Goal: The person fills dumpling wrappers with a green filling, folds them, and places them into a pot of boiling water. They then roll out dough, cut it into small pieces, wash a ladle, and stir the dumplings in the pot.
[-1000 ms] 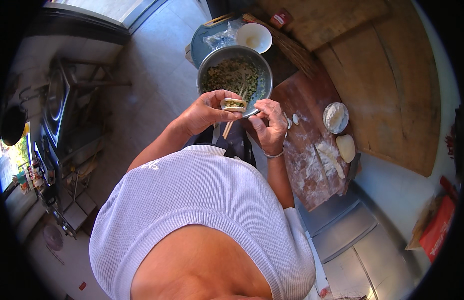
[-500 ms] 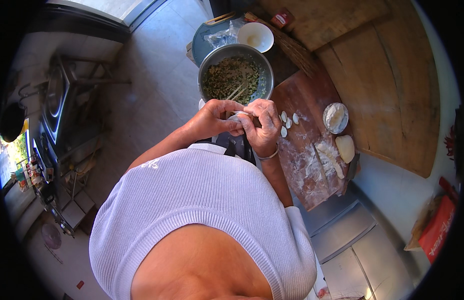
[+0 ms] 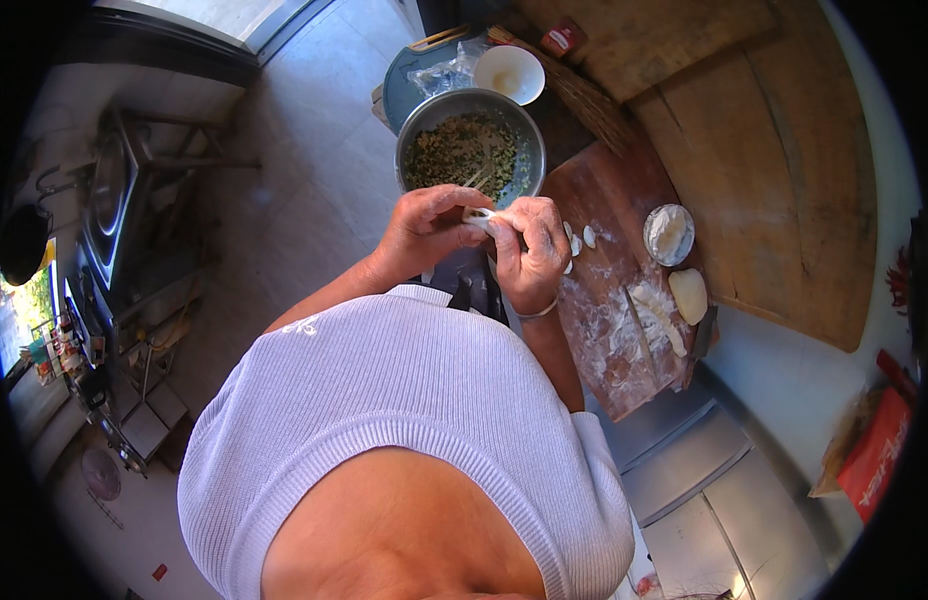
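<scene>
A small white dumpling (image 3: 478, 215), its dough edge partly folded, is pinched between my two hands at the near rim of the metal bowl. My left hand (image 3: 422, 228) grips its left end with thumb and fingers. On the other end, the floury fingertips of my right hand (image 3: 530, 245) press the dough. Behind them the big metal bowl (image 3: 401, 148) holds chopped green filling (image 3: 464, 145), with chopsticks (image 3: 478, 175) stuck in it. Several small pale dough pieces (image 3: 589, 236) lie right of my right hand, partly hidden by it, on the wooden board (image 3: 609, 200).
On the floured board sit a bowl of flour (image 3: 669, 235), a pale dough lump (image 3: 689, 296) and a dough strip (image 3: 664, 322). A white bowl (image 3: 510, 74) and a clear plastic bag (image 3: 446, 77) stand beyond the metal bowl. A straw broom (image 3: 579, 95) lies at the back right.
My hands have turned and tipped the dumpling, so more of its white dough shows between the fingertips. The right hand covers more of the dough pieces on the board.
</scene>
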Demonstrator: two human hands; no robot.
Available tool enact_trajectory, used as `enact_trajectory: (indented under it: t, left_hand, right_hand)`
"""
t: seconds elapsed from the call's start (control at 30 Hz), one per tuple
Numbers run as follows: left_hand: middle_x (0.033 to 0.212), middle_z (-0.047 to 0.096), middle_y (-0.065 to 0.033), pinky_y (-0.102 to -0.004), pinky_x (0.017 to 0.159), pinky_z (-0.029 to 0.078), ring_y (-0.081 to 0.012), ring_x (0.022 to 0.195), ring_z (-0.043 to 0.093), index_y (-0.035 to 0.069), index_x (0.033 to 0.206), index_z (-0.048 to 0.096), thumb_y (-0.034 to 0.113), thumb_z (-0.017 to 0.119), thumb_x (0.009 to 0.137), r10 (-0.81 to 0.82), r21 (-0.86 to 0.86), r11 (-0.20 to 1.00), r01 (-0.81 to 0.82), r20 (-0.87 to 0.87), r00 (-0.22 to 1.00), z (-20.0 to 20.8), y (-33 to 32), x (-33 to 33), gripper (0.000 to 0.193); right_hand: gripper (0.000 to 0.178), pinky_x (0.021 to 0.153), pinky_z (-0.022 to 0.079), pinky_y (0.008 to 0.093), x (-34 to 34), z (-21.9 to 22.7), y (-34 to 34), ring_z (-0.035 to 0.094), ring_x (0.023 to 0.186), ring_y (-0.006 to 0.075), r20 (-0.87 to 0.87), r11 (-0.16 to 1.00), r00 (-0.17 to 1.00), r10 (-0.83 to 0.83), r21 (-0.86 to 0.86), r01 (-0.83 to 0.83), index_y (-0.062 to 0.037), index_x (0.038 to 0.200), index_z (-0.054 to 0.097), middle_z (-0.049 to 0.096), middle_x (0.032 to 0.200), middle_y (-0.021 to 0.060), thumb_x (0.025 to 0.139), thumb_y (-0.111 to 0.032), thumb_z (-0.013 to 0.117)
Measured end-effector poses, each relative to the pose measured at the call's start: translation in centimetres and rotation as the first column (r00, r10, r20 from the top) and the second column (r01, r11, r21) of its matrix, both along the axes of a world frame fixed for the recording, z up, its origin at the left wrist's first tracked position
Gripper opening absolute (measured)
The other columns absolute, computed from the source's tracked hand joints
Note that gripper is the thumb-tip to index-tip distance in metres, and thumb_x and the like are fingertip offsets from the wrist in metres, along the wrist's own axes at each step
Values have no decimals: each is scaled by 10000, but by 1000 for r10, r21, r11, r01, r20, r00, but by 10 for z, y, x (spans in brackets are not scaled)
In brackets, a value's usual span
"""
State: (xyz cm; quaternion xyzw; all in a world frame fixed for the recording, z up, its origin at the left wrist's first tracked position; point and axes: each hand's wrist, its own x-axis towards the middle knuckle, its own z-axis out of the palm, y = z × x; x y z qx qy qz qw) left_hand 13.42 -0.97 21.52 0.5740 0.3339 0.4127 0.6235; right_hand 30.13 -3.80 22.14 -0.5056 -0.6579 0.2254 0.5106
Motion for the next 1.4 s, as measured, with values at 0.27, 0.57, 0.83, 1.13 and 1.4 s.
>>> enact_trajectory:
  t: [0.27,0.57,0.83,1.13,1.4]
  left_hand:
    - [1067,667,-128,-274,757,583,-160,873,674,-3,1127,647,0,624,894,188,-257,956,-140,173,967,9,3,-6,235]
    - [980,626,-84,-223,631,532,-107,763,614,36,984,722,0,705,821,127,-9,992,-127,166,978,5,9,-9,168]
    - [826,645,-79,-268,608,518,-148,740,629,29,906,726,-33,742,752,37,176,983,-49,71,997,22,19,-10,167]
    - [808,639,-89,-268,593,528,-151,726,640,12,929,714,-25,758,740,32,365,931,0,-81,996,21,24,-6,198]
    - [843,667,-88,-279,637,539,-175,761,653,25,986,721,35,782,725,126,277,959,-65,-207,970,29,8,11,268]
  right_hand:
    - [483,695,575,284,-6,14,-4,688,877,233,-182,987,982,-40,-158,10,52,1249,536,664,1024,148,824,-80,725]
    - [327,724,568,289,0,30,-6,696,838,195,-192,990,977,-98,-117,76,35,1117,595,692,920,139,805,50,694]
    - [419,755,538,244,10,26,-10,637,828,113,-618,959,787,-7,-226,-169,15,1242,526,678,902,70,845,74,646]
    - [291,727,540,242,24,35,-2,625,827,130,-512,857,856,69,-409,-313,58,1081,653,619,1002,84,791,69,681]
    - [172,667,526,308,19,33,-11,645,773,237,-57,979,997,-49,-202,36,9,958,689,631,862,126,788,-5,713]
